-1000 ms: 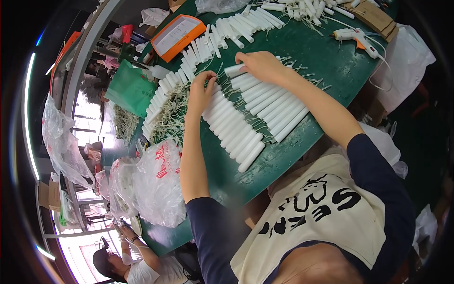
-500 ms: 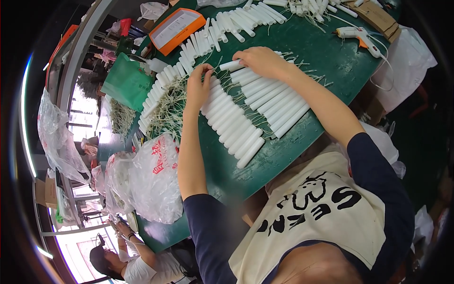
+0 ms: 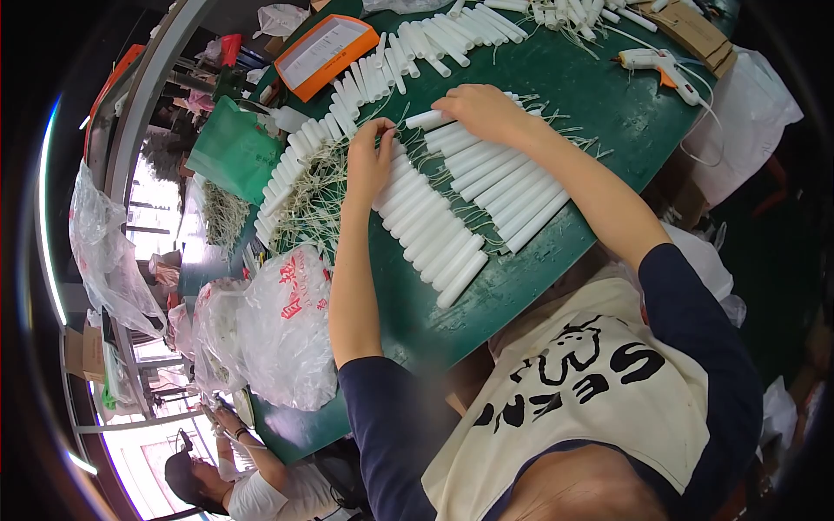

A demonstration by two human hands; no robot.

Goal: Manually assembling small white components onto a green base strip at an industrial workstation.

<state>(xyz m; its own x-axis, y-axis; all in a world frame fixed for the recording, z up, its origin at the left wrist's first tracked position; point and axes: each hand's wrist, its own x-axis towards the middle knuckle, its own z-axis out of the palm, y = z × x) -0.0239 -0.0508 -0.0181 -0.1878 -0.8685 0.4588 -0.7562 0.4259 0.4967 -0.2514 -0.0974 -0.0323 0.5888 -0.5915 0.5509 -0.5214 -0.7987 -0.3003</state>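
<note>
Two rows of white tubes [image 3: 421, 217] beyond the near edge of my worktop [image 3: 504, 300].
Its green surface separates edge and rows; a clear bag [image 3: 287, 339], contents indistinct, lies left. My left hand [image 3: 369, 161] curls at the left row's far end; whether it grips anything, I cannot tell. My right hand [image 3: 482, 113] grasps a single tube [image 3: 424, 120] at the right row's far end. Both are nearly unmoved since half a second ago. Farther: an open orange box [image 3: 326, 56], white inside.
</note>
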